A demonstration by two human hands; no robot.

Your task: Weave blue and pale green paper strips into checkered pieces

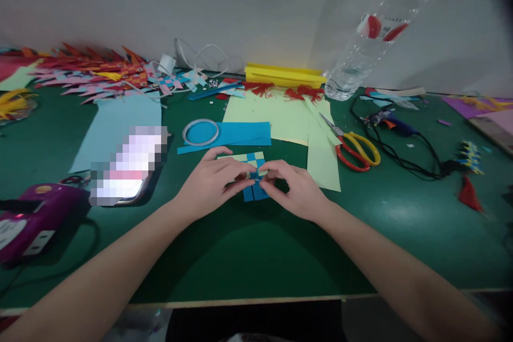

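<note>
Between my hands lies a small woven piece of blue and pale green paper strips (251,193), partly covered by my fingers. My left hand (216,179) comes in from the left, thumb and fingertips pinched at the middle of the weave. From the right, my right hand (294,187) pinches a blue strip at the same spot. The two sets of fingertips almost meet. Just beyond are blue paper strips (244,133) with a roll of tape (200,132) resting on them. Pale green paper sheets (280,117) lie behind the weave.
Scissors with red and yellow handles (356,149) lie at the right, near a glue gun (401,120) and its black cable. A clear plastic bottle (348,77) leans against the wall. A lit phone (128,168) and a purple power socket (40,219) are at the left.
</note>
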